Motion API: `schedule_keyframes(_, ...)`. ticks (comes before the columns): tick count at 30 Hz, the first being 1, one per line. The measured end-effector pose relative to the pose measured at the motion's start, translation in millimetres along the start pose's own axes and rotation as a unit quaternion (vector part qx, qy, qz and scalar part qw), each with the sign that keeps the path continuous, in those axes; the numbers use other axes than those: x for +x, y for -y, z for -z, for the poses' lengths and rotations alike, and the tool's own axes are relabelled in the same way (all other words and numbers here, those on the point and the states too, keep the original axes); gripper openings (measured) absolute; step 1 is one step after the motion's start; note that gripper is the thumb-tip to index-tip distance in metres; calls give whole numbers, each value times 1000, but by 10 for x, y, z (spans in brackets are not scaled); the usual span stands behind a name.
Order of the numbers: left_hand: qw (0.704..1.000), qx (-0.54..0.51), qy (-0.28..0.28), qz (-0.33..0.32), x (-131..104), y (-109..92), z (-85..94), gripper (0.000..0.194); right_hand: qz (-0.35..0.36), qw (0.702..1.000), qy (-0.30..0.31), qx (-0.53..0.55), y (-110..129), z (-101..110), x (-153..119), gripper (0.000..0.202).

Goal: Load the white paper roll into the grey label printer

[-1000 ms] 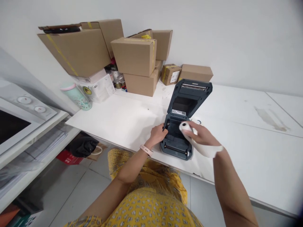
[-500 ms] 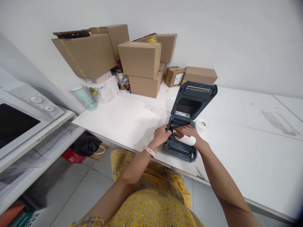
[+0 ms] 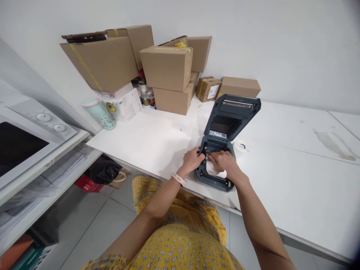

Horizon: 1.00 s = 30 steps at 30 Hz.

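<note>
A dark grey label printer (image 3: 216, 183) stands near the table's front edge with its lid (image 3: 233, 116) raised. My left hand (image 3: 193, 160) is closed on the printer's left side, the fingers over the edge of the paper bay. Inside the bay, my right hand (image 3: 225, 163) is closed with fingers curled around a white label roll, which it mostly hides. A loose end of white label paper (image 3: 214, 170) hangs forward below the right hand, toward the roller at the front. Behind the right hand, just outside the printer, lies another small white roll (image 3: 240, 146).
Several cardboard boxes (image 3: 165, 69) are stacked along the wall. A mint tumbler (image 3: 99, 114) and a white box (image 3: 123, 103) stand at the table's left end. A white microwave (image 3: 36, 123) sits on a shelf unit at far left. The white table (image 3: 295, 180) extends right.
My right hand has turned and drawn slightly toward me. The paper end that stuck out to the right now hangs forward in the bay. My left hand stays on the printer's side.
</note>
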<state>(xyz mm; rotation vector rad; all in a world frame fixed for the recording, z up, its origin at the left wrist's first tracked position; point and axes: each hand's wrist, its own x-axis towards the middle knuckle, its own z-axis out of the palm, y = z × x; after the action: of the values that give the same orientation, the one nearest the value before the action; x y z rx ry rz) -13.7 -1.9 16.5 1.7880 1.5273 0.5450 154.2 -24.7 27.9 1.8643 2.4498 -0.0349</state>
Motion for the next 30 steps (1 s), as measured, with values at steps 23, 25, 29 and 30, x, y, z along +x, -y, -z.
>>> schedule_keyframes(23,992,-126,-6,-14,14,138,-105,44,71,977,-198,18,25,-385,-302,59)
schedule_keyframes(25,992,-129,-7,-13,9,133,-105,44,65,971,-227,24,54,-412,-315,61)
schedule_keyframes(29,991,-132,-5,-12,0,130,-101,44,60,966,-249,32,87,-406,-323,66)
schedule_keyframes(30,991,-131,-4,-12,-2,129,-100,44,57,965,-255,32,102,-396,-332,67)
